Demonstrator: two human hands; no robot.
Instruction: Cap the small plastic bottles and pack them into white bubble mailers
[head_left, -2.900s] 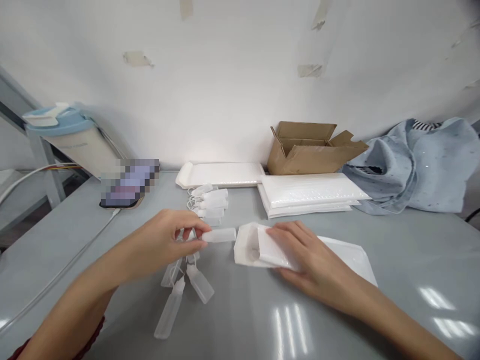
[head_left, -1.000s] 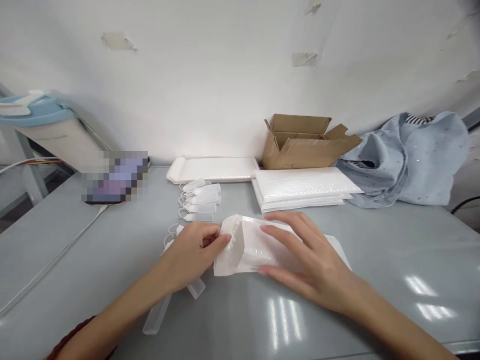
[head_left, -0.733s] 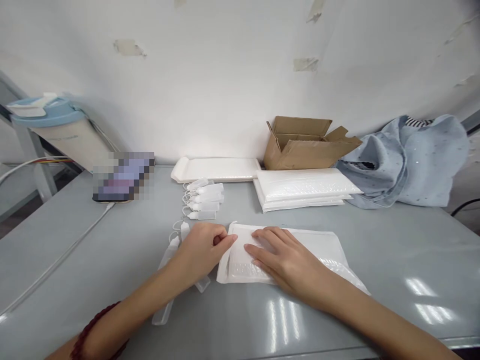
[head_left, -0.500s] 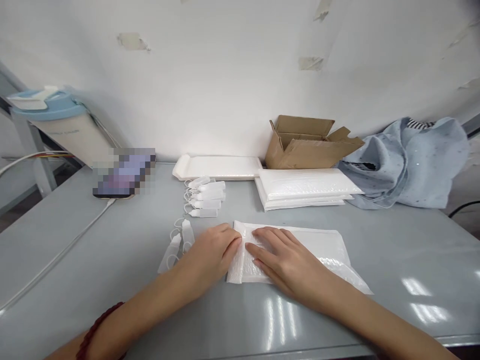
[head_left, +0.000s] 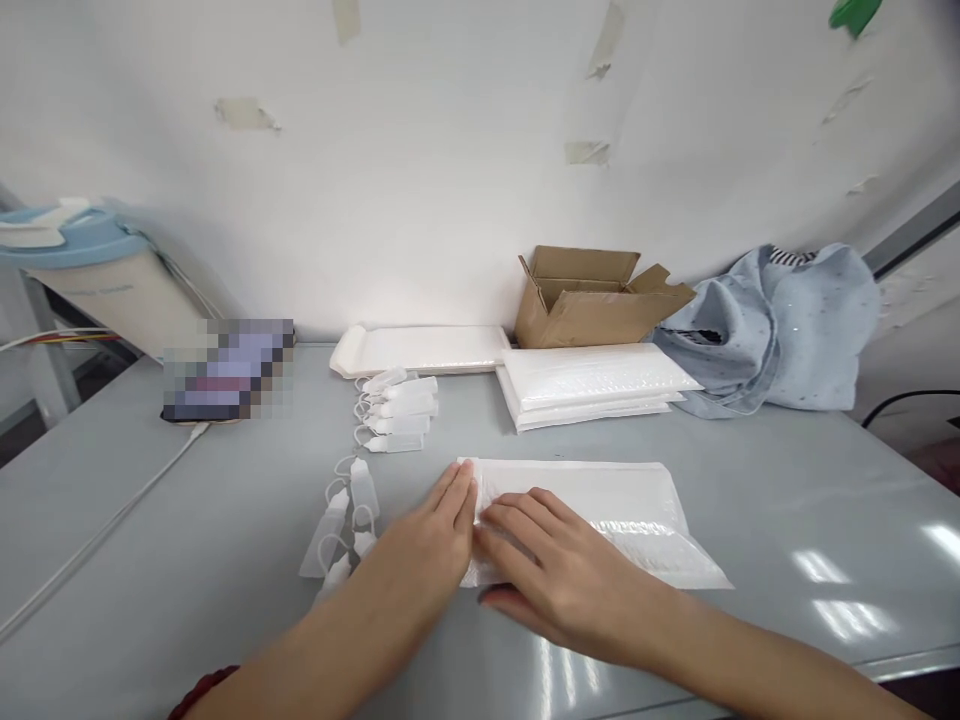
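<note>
A white padded bubble mailer lies on the grey table, its left end folded over. My left hand rests on that folded end, fingers stretched out together and pointing away from me. Just to its right, my right hand sits on the mailer with fingers slightly bent and apart, its thumb beyond the near edge. Both hands cover part of the mailer's left half. Left of my left hand are small translucent dropper bottles with looped cap straps, some partly hidden by my forearm.
More dropper bottles lie behind. Along the wall are a flat white mailer, a stack of padded mailers, an open cardboard box and a light blue cloth. A phone on a cable and a large cup stand left.
My left hand has gone from curled fingers at the fold to straight fingers laid flat along it. My right hand has shifted slightly toward me. The camera view has moved a little.
</note>
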